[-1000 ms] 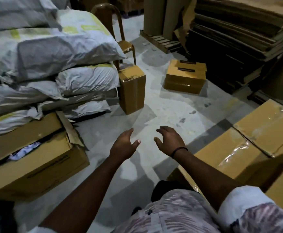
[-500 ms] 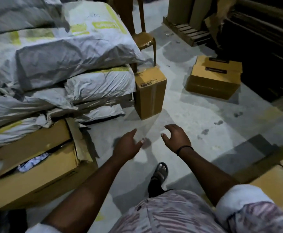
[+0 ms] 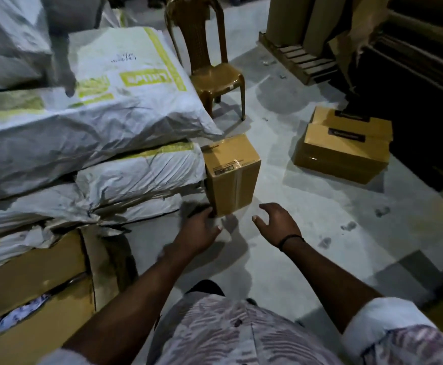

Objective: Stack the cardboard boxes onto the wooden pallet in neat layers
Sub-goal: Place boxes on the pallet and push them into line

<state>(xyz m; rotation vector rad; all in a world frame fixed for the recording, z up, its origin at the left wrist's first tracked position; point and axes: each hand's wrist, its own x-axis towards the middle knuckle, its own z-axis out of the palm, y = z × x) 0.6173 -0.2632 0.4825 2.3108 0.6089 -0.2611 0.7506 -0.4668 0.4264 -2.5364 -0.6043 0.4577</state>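
Observation:
A small upright cardboard box [image 3: 232, 172] with a label and clear tape stands on the concrete floor beside the sacks. My left hand [image 3: 199, 231] is open, its fingertips at the box's lower left corner. My right hand [image 3: 277, 223] is open too, a little to the right of the box's base and apart from it. A wider flat cardboard box [image 3: 344, 146] with black labels lies on the floor to the right. A wooden pallet [image 3: 303, 63] sits at the back right, under upright cardboard sheets.
Stacked white sacks [image 3: 91, 114] fill the left side. A large open cardboard box [image 3: 30, 293] sits under them at the lower left. A brown plastic chair [image 3: 210, 72] stands behind the small box. Dark stacks of flat cardboard [image 3: 420, 75] line the right.
The view has moved forward toward the small upright box. Both hands have reached nearer to its base, and the taped boxes at the right have left the view.

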